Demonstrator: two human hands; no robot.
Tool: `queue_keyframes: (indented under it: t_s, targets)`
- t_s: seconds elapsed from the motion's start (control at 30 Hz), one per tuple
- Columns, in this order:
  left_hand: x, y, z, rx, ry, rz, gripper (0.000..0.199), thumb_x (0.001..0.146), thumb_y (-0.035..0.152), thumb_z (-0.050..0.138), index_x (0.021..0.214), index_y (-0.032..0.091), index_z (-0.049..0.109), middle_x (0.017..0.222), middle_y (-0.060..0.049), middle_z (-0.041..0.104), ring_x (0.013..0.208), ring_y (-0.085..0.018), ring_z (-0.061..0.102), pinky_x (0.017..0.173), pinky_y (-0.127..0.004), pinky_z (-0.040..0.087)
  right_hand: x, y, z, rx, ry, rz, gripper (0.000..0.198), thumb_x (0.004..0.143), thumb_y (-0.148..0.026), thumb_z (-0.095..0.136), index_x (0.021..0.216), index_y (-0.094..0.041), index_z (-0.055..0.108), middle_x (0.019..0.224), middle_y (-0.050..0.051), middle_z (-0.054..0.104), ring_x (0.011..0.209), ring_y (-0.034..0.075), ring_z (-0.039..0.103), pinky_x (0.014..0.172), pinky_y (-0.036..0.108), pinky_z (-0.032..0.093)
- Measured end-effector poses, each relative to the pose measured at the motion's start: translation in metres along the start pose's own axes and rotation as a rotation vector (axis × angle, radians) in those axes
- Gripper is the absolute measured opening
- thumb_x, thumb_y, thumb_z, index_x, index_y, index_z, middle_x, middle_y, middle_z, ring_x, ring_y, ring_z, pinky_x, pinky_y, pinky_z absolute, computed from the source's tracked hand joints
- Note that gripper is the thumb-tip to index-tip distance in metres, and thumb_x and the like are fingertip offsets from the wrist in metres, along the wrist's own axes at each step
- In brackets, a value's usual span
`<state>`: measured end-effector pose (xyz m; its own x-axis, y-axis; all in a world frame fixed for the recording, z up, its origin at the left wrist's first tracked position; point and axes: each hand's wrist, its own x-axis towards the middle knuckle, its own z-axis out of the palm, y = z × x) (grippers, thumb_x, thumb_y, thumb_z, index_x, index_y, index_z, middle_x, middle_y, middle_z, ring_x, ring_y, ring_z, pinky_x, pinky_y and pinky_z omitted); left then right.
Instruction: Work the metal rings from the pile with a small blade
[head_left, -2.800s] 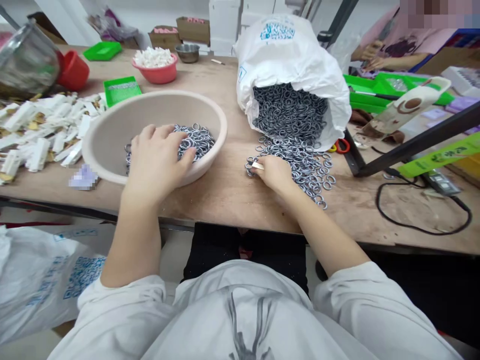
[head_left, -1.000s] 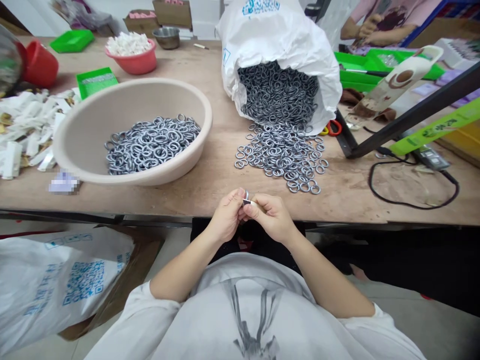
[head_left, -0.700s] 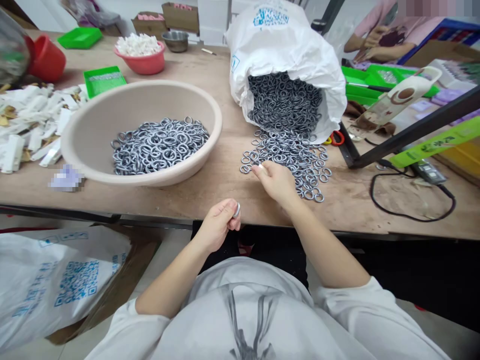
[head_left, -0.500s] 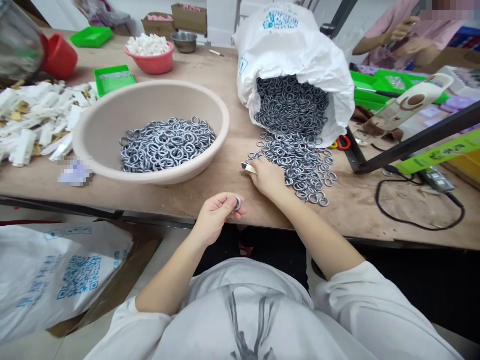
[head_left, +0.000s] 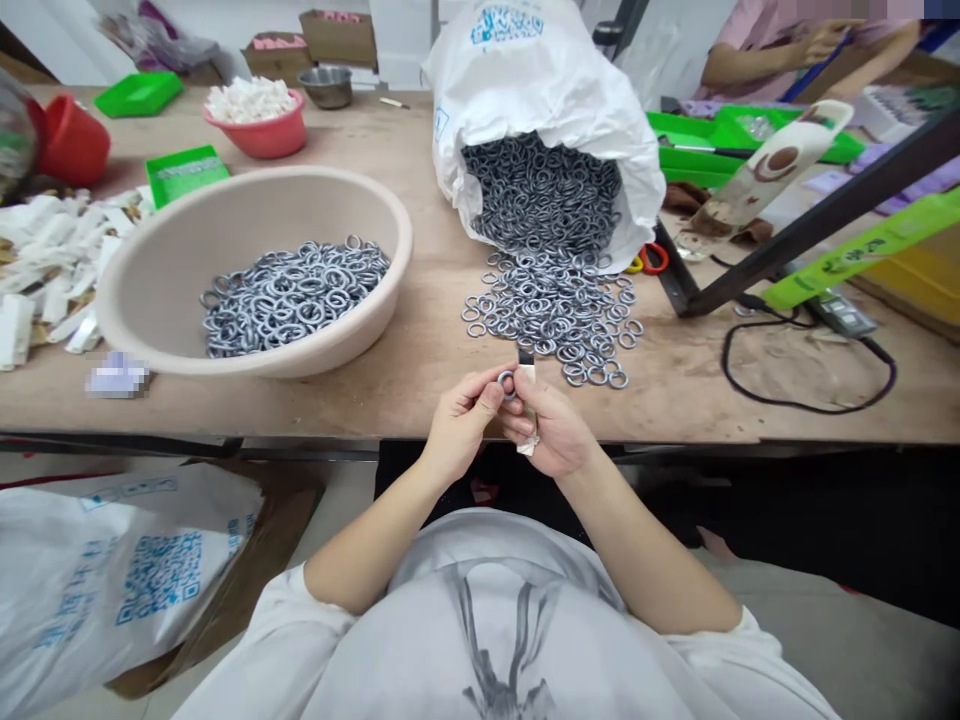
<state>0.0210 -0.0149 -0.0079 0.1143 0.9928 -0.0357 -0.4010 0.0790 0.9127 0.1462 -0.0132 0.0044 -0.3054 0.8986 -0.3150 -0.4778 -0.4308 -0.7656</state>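
Between thumb and fingers, my left hand pinches a grey ring at the table's front edge. My right hand is closed around a flat blade with a pale wrapped handle, its dark tip pointing away from me. The right fingertips meet the ring, so both hands are together. Just beyond them lies a loose pile of grey rings, spilling from the mouth of a white sack. To the left, a wide beige basin holds a heap of similar rings.
White plastic pieces cover the table's left end. Behind the basin stand a green tray and a red bowl of white parts. On the right are a dark metal bar, a black cable and scissors. Another person works at the back right.
My right hand has come back from the ring pile, with the blade, to meet my left hand at the ring. The view has shifted slightly, moving the basin and sack leftward.
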Motion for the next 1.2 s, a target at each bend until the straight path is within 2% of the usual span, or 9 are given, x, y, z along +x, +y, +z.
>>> queue_keyframes:
  t_s: [0.13,0.27,0.4,0.47,0.6,0.73,0.9,1.07,1.2]
  targets:
    - [0.001,-0.007,0.006,0.028,0.035,0.057,0.033,0.071,0.041,0.085,0.095,0.019,0.08,0.087,-0.003,0.068,0.081,-0.012,0.06,0.078,-0.022,0.046,-0.006,0.01,-0.001,0.03,0.079,-0.076,0.053,0.067,-0.06,0.083,0.083,-0.022,0.05,0.06,-0.011,0.043,0.039,0.001,0.025,0.035,0.015,0.02]
    - [0.003,-0.012,0.006,-0.077,0.066,-0.041,0.036,0.066,0.045,0.087,0.081,0.017,0.071,0.07,0.002,0.063,0.052,-0.004,0.043,0.05,-0.018,0.034,-0.008,0.012,-0.008,-0.125,0.162,-0.311,0.05,0.07,-0.057,0.083,0.096,-0.025,0.055,0.063,-0.009,0.048,0.044,0.005,0.037,0.038,0.017,0.029]
    - [0.001,-0.008,0.006,-0.133,0.026,-0.131,0.044,0.066,0.051,0.086,0.074,0.014,0.063,0.063,0.003,0.056,0.044,-0.001,0.03,0.041,-0.018,0.019,-0.01,0.01,-0.017,-0.475,0.081,-0.538,0.041,0.081,-0.056,0.073,0.106,-0.024,0.066,0.08,0.0,0.064,0.073,0.015,0.061,0.069,0.029,0.052]
    - [-0.003,-0.004,0.006,-0.154,-0.004,-0.187,0.048,0.064,0.054,0.086,0.074,0.014,0.062,0.059,0.005,0.051,0.044,-0.001,0.028,0.041,-0.017,0.018,-0.011,0.008,-0.019,-0.694,0.061,-0.682,0.034,0.087,-0.053,0.068,0.103,-0.024,0.07,0.088,0.004,0.069,0.084,0.019,0.064,0.079,0.035,0.052]
    - [-0.011,0.001,0.006,-0.13,-0.1,-0.359,0.057,0.065,0.066,0.08,0.069,0.015,0.054,0.053,0.006,0.043,0.042,-0.001,0.025,0.04,-0.017,0.015,-0.013,0.008,-0.019,-0.963,0.097,-0.865,0.029,0.092,-0.047,0.061,0.102,-0.023,0.073,0.087,0.007,0.071,0.081,0.022,0.063,0.077,0.038,0.051]
    - [-0.013,0.0,0.004,-0.094,-0.119,-0.372,0.061,0.065,0.073,0.075,0.068,0.016,0.051,0.049,0.007,0.039,0.041,-0.002,0.026,0.039,-0.017,0.013,-0.013,0.009,-0.017,-0.968,0.092,-0.876,0.027,0.092,-0.043,0.061,0.103,-0.022,0.074,0.085,0.006,0.071,0.078,0.02,0.062,0.074,0.036,0.05]
    - [-0.013,0.005,0.003,-0.172,-0.06,-0.293,0.059,0.061,0.066,0.082,0.067,0.014,0.056,0.051,0.008,0.035,0.043,-0.001,0.022,0.04,-0.017,0.013,-0.014,0.012,-0.016,-0.946,0.062,-0.874,0.025,0.088,-0.043,0.068,0.101,-0.022,0.074,0.082,0.004,0.07,0.077,0.019,0.062,0.072,0.034,0.049]
    - [-0.019,0.01,0.003,-0.211,-0.064,-0.315,0.051,0.065,0.055,0.085,0.065,0.015,0.053,0.055,0.006,0.04,0.045,-0.002,0.027,0.042,-0.016,0.02,-0.015,0.013,-0.015,-0.921,0.152,-0.871,0.02,0.087,-0.041,0.068,0.094,-0.023,0.074,0.08,0.003,0.069,0.075,0.019,0.061,0.073,0.035,0.049]
    - [-0.019,0.003,0.002,-0.123,-0.047,-0.231,0.052,0.071,0.062,0.078,0.068,0.016,0.054,0.054,0.006,0.04,0.045,-0.003,0.028,0.042,-0.017,0.02,-0.01,0.014,-0.017,-0.831,0.109,-0.759,0.027,0.082,-0.047,0.073,0.095,-0.023,0.072,0.084,0.004,0.069,0.08,0.02,0.063,0.076,0.035,0.051]
